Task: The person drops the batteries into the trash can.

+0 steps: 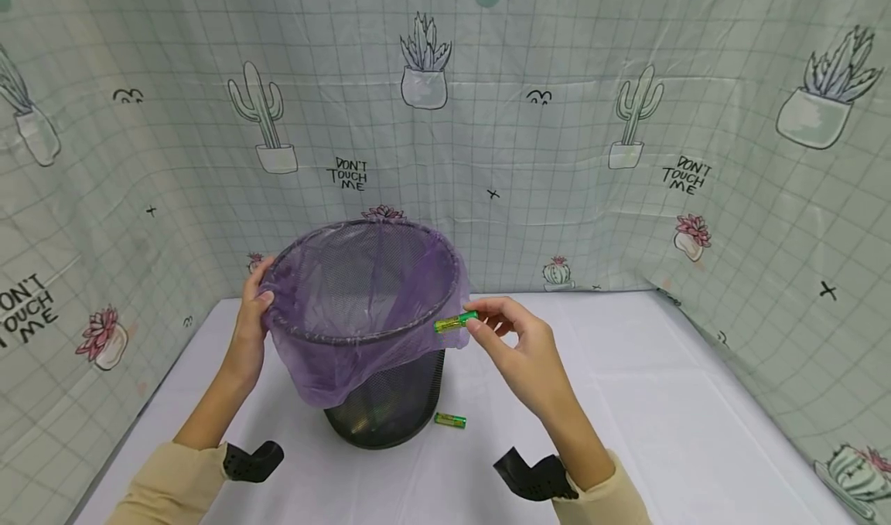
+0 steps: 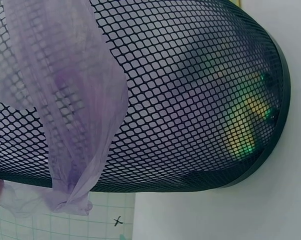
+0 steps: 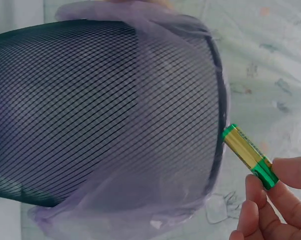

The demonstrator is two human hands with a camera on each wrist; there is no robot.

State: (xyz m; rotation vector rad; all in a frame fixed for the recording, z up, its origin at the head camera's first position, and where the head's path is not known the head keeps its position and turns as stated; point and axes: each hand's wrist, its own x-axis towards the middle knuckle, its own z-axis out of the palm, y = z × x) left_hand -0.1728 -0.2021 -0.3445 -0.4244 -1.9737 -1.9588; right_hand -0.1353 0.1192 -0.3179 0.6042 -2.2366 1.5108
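Observation:
A black mesh wastebasket [image 1: 397,397] stands on the white table, lined with a thin purple bin bag [image 1: 327,370] folded over its rim. My left hand [image 1: 247,332] grips the rim at the left, through the bag. Between thumb and fingertips of my right hand [image 1: 525,347], a green and yellow battery [image 1: 452,323] is pinched by one end. Its free end points left, beside the basket's right rim; the right wrist view shows this battery [image 3: 250,156] close up. Through the mesh in the left wrist view, yellow-green shapes [image 2: 245,125] show blurred at the basket's bottom.
Another green and yellow battery [image 1: 450,420] lies on the table [image 1: 599,386], just right of the basket's base. A curtain [image 1: 487,138] printed with cacti and a grid hangs behind and along both sides.

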